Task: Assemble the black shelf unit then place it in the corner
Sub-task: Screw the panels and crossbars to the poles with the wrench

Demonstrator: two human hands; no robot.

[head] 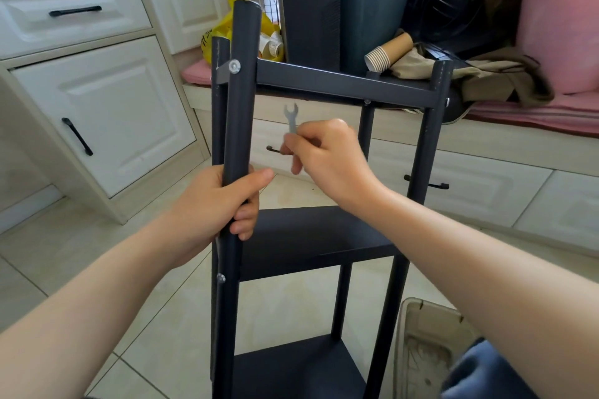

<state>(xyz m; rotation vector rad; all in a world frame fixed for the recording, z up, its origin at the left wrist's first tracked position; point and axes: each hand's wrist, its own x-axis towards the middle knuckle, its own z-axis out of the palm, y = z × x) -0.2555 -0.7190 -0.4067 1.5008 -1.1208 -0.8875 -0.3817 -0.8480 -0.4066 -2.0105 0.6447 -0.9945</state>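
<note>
Fingers of the right hand pinch a small wrench, head upward. The bolt lies up-left of it on the front post of the black shelf unit at frame centre. The left hand grips that vertical post lower down.

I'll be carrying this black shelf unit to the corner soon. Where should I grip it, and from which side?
Probably the two near posts, between top shelf and middle shelf, from the near side. They are round, upright and bare there, so fingers wrap fully, as the left hand does on the near left post. The near right post is free; the right hand holds a wrench.
</note>
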